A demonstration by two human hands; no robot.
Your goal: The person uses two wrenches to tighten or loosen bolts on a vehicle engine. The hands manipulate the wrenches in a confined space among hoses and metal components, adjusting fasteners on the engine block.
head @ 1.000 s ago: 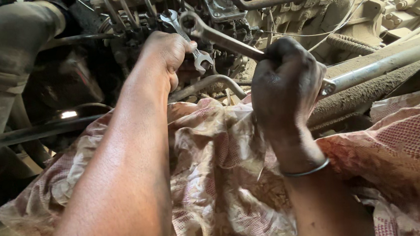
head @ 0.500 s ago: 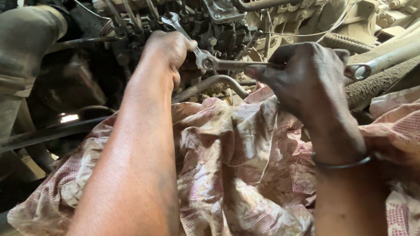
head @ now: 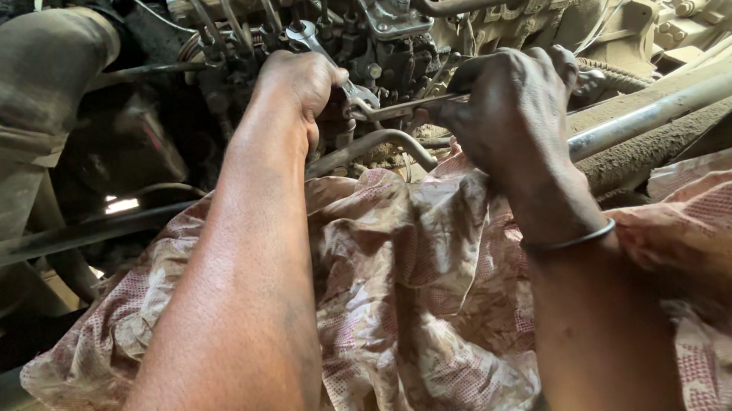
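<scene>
The left hand (head: 302, 85) is clenched around a wrench (head: 321, 58); its open end sticks up above the knuckles, close against the engine block (head: 388, 24). The right hand (head: 514, 114) grips a second wrench (head: 406, 106), which lies level and points left toward the block. Pipes and fittings crowd both tools, so little free room is around them. Below the block, a patterned cloth (head: 407, 297) is spread under both forearms. A bracelet (head: 568, 240) sits on the right wrist.
</scene>
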